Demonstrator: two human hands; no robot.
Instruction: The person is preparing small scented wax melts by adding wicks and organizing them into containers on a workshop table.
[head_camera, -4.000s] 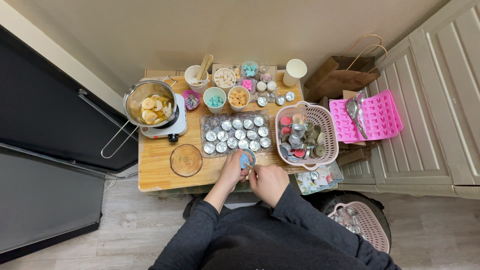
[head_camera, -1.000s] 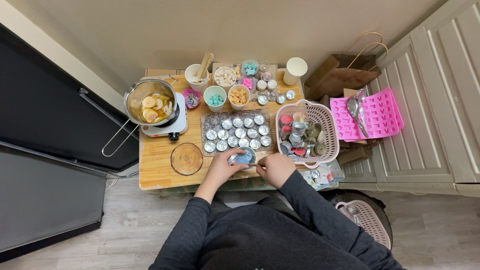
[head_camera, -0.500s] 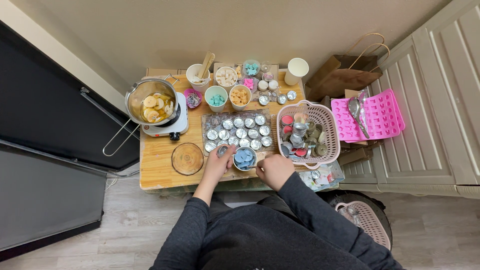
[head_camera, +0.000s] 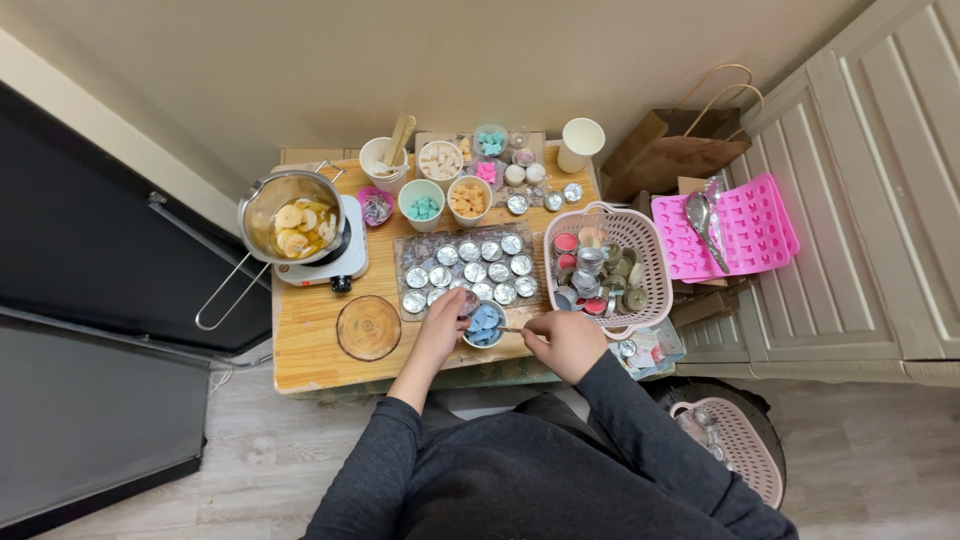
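My left hand (head_camera: 444, 329) grips a small round tin, held over the near edge of the wooden table (head_camera: 305, 340). Just right of it stands a small bowl of blue wax pieces (head_camera: 485, 324). My right hand (head_camera: 563, 340) pinches a thin metal tool whose tip reaches toward that bowl. Behind the bowl lies a clear tray of small round silver tins (head_camera: 467, 270) set in rows.
A steel pot of yellow wax chunks (head_camera: 291, 222) sits on a white hot plate at the left, with a round wooden coaster (head_camera: 368, 327) in front. Cups of coloured wax pieces (head_camera: 424, 203) line the back. A pink basket of tins (head_camera: 608, 268) and a pink mould (head_camera: 735, 232) lie right.
My hands moved from the table's front edge up onto it. The bowl of blue wax pieces came to rest by the tray, and my left hand holds a tin beside it.
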